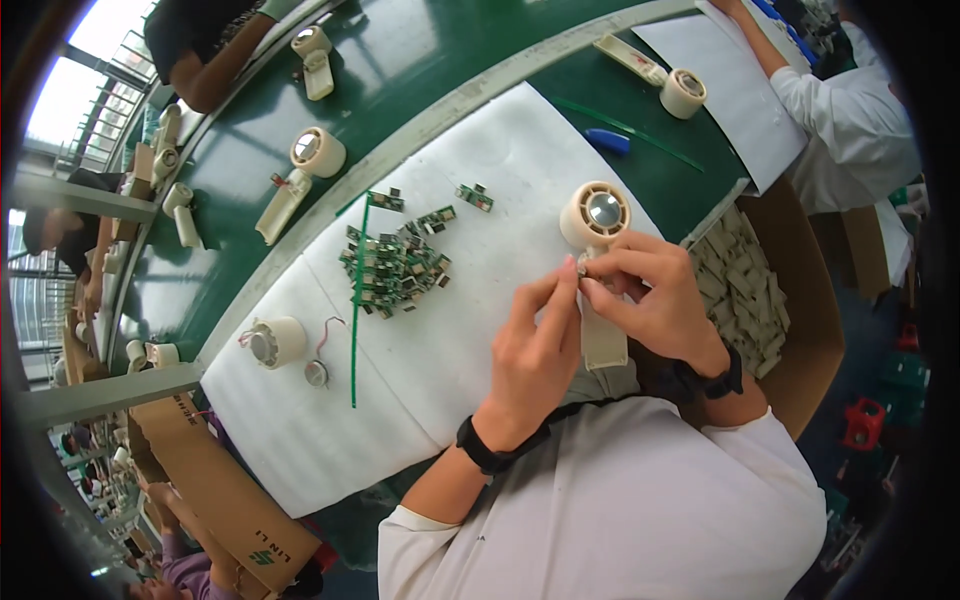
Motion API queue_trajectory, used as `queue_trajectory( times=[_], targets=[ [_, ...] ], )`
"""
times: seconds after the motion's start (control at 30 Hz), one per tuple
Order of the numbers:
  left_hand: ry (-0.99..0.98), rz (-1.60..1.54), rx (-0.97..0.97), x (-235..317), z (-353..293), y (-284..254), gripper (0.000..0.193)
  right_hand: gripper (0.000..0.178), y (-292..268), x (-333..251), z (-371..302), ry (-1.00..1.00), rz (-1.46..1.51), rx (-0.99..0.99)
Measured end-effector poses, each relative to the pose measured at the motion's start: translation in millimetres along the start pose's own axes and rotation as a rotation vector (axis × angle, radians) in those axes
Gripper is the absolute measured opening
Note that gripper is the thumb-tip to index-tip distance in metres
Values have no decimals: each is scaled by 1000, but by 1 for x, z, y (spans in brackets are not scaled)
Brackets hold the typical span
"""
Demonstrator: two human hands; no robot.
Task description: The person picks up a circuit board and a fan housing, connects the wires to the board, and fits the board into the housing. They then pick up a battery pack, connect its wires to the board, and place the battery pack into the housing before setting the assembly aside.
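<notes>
A cream handheld fan (598, 215), with a round head and an open handle, lies on the white foam sheet (480, 130) in front of me. At its neck the fingertips of my left hand (535, 350) and my right hand (650, 295) meet in a pinch. Whatever small part they grip is hidden by the fingers. The lower handle (604, 340) shows below them. Left of my hands lies a pile of small green circuit boards (395, 270), with a thin green strip (356, 330) across its left side. A cream fan head (275, 342) and a small wired motor (317, 373) lie farther left.
A cardboard box (800, 300) of cream handle pieces stands at my right. A blue tool (607, 141) and another fan (683, 93) lie beyond the sheet. More fan bodies (318, 152) sit on the green table across a raised rail. Other people work on several sides.
</notes>
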State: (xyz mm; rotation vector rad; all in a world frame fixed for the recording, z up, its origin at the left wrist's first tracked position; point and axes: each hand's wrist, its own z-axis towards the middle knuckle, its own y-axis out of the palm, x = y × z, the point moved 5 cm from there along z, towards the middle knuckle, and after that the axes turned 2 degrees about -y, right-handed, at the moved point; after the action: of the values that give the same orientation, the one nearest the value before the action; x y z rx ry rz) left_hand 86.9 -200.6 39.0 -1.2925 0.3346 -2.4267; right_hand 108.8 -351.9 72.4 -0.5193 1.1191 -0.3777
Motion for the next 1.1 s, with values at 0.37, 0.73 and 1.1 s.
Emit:
queue_trajectory(
  times=[0.37, 0.73, 1.1],
  targets=[
    [-73, 5, -173, 4, 20, -19, 40, 18, -1, 0, 1, 77, 3, -68],
    [69, 644, -245, -49, 64, -17, 45, 46, -24, 28, 169, -174, -173, -324],
    [-41, 468, -301, -31, 66, -18, 25, 60, 84, 91, 275, -10, -572, -103]
  ],
)
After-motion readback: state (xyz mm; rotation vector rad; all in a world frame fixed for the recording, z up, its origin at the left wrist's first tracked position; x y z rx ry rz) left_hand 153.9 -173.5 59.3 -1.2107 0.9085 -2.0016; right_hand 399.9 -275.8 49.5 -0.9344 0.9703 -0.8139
